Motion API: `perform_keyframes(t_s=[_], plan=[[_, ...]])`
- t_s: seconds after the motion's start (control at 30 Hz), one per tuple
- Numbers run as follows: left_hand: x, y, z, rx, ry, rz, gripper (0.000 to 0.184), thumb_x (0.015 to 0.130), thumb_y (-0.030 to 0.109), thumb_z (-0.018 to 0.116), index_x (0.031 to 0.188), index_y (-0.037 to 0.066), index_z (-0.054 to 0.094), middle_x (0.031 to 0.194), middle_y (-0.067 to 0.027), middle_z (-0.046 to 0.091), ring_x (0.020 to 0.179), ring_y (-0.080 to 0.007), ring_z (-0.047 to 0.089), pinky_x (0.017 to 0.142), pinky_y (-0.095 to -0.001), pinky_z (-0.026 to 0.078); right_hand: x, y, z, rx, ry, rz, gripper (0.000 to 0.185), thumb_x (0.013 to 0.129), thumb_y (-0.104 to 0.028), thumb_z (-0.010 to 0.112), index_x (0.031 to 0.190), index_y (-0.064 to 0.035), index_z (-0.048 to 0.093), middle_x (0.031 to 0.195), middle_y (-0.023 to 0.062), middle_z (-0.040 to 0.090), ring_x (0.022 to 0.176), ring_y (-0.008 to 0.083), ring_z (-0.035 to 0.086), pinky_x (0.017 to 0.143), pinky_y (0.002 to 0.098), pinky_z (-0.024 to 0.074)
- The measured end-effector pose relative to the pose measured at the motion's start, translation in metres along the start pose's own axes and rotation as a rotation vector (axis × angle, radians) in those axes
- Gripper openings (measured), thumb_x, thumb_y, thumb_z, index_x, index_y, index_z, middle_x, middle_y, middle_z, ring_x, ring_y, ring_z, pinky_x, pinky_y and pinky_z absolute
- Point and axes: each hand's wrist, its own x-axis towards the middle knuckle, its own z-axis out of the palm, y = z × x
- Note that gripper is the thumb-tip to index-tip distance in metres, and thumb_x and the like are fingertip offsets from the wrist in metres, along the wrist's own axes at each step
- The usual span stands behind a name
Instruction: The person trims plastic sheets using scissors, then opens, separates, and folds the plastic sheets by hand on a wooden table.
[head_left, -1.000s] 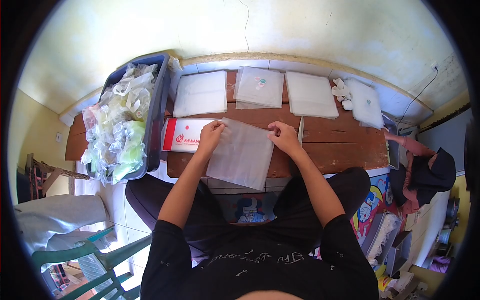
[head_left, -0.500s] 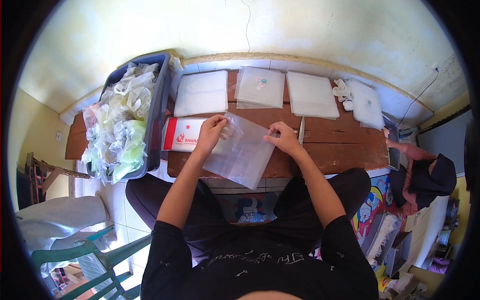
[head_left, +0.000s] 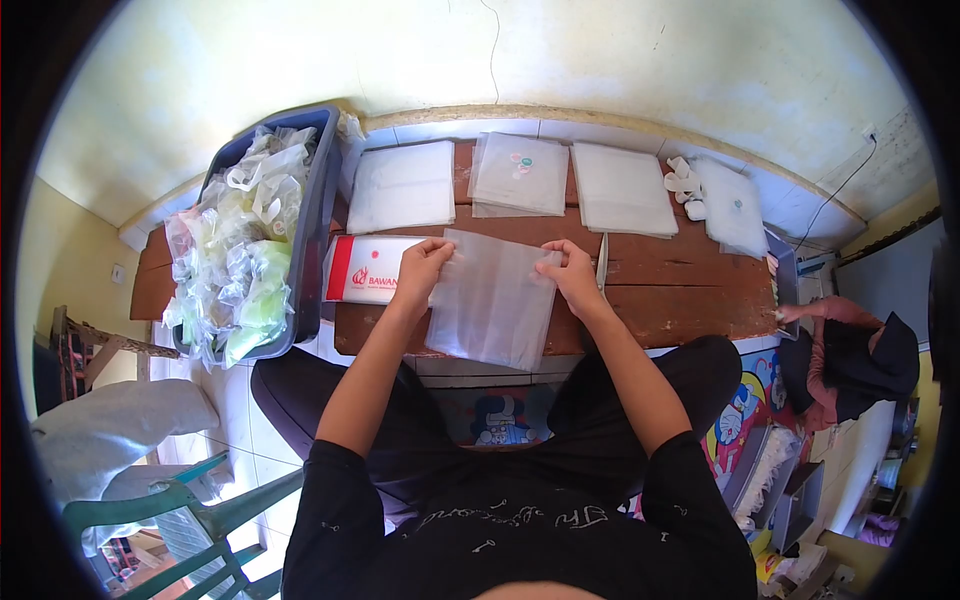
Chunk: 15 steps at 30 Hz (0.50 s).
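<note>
A clear plastic bag [head_left: 492,305] hangs spread between my two hands, over the front edge of the wooden table [head_left: 660,309]. My left hand [head_left: 424,268] pinches its upper left corner. At the upper right corner, my right hand [head_left: 568,273] grips it between thumb and fingers. Under and beside my left hand lies a white packet with a red end [head_left: 366,270]. A blade-like metal tool [head_left: 602,262] rests on the table just right of my right hand, partly hidden by it.
Along the back lie several flat stacks of clear bags [head_left: 402,187]. A dark bin [head_left: 325,190] heaped with crumpled plastic bags [head_left: 255,240] stands at left. White crumpled pieces [head_left: 684,181] lie by the rightmost stack. Another person [head_left: 850,350] sits at the right, one arm reaching to the table's end.
The bag has turned from a slant to nearly straight, with its top edge pulled level. My right hand has shifted slightly up. The other person's arm has moved a little.
</note>
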Motion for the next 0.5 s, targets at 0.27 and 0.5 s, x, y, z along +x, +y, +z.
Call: perform_keyframes(t_s=[0.27,0.5], plan=[[0.0024,-0.0072,-0.0021,0.191,0.105,0.008,0.019,0.091,0.016,0.067,0.097,-0.001,0.069,0.077,0.0011,0.066,0.064,-0.0047,0.055,0.058,-0.0215,0.043,0.0004,-0.0015,-0.0019,-0.020,0.066,-0.036,0.030,0.081,0.009,0.064,0.110,0.0036,0.058,0.085,0.0092,0.067,0.073,0.0151,0.067,0.065,0.0282,0.0568],[0.0038,-0.0092,-0.0027,0.211,0.130,0.016,0.019,0.090,0.017,0.068,0.096,-0.001,0.070,0.076,0.0012,0.066,0.064,-0.0048,0.056,0.057,-0.0212,0.044,0.0032,0.0027,-0.0058,-0.056,0.064,-0.043,0.030,0.080,0.009,0.065,0.109,0.0034,0.058,0.087,0.0098,0.068,0.073,0.0141,0.066,0.065,0.0279,0.0577]])
